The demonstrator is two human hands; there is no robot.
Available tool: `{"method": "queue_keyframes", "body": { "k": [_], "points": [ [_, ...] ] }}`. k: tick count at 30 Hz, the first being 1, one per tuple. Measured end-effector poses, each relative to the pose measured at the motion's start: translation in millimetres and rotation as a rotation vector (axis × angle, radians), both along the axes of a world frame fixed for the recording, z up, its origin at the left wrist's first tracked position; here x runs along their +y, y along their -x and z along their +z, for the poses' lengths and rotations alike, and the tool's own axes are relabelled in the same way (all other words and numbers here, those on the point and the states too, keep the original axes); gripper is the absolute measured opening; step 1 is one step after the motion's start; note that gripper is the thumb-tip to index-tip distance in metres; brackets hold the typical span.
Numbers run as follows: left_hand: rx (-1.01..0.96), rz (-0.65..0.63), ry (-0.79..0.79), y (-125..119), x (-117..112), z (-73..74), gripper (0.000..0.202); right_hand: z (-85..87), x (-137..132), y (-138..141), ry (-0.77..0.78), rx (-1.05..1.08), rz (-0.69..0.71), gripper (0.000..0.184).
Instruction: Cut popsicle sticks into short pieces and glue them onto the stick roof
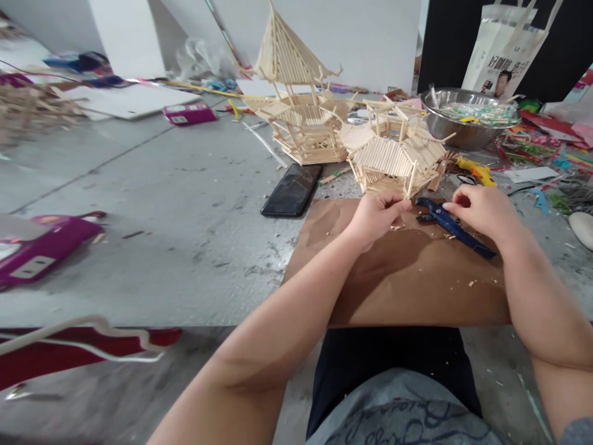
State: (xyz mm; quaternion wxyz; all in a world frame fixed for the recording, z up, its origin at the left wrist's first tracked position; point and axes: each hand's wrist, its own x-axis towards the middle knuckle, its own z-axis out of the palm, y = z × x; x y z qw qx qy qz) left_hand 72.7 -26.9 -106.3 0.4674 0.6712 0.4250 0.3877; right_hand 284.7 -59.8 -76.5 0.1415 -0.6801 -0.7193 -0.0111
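My left hand [380, 215] is closed in a pinch just in front of the smaller stick model [391, 154]; whatever lies between its fingertips is too small to make out. My right hand [484, 209] is curled, thumb and forefinger close together, right beside the dark blue hand cutter [456, 232]. Whether those fingers touch the cutter or hold something tiny, I cannot tell. The cutter rests on a brown paper sheet [393, 290] among small wood scraps. That model has a six-sided sloping roof of thin wooden sticks with short posts on top.
Behind stands a taller stick pavilion [294, 62] with a pointed roof. A black phone [291, 190] lies left of the paper. Towards the right are a steel bowl [445, 130] of sticks, a yellow glue gun [477, 170] and craft scraps. Purple power strips [55, 247] sit at left.
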Motion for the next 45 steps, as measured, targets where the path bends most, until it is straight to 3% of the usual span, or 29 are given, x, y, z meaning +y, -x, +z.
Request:
{"method": "queue_keyframes", "body": {
  "k": [4,7,11,16,22,25,29,34,36,40,45],
  "points": [
    [0.09,0.017,-0.221,3,-2,1.8,0.013,-0.4,4,-12,0.344,-0.289,-0.048,0.044],
    [0.105,0.015,-0.305,5,-3,1.0,0.012,-6.2,5,-9,0.447,-0.361,-0.003,0.043],
    [0.106,0.06,-0.287,6,-2,0.0,0.011,-4.5,5,-7,0.512,-0.358,0.017,0.029],
    [0.056,0.043,-0.244,3,-1,-3.6,0.013,15.7,1,-22,0.517,-0.113,-0.039,0.015],
    [-0.141,0.043,-0.16,-2,-2,-5.7,0.014,47.5,-22,-46,0.262,0.2,-0.155,0.018],
    [-0.208,0.061,-0.145,-3,-2,-4.3,0.011,51.1,-31,-49,0.177,0.511,-0.084,0.017],
    [-0.299,0.031,-0.079,-6,-5,-3.5,0.013,39.9,-28,-40,0.128,0.84,0.135,0.016],
    [-0.428,-0.061,0.032,-14,-12,-9.3,0.021,15.3,-10,-18,0.15,1.071,0.333,0.013],
    [-0.427,-0.04,0.026,-16,-11,-13.4,0.023,6.5,-5,-11,0.118,1.159,0.368,0.009],
    [-0.379,0.031,-0.034,-14,-4,-19.2,0.026,-5.3,-2,0,0.093,1.295,0.419,0.027],
    [-0.359,-0.002,-0.098,-12,-3,-19.3,0.025,-12.0,0,13,0.028,1.318,0.396,0.018]
  ]
}}
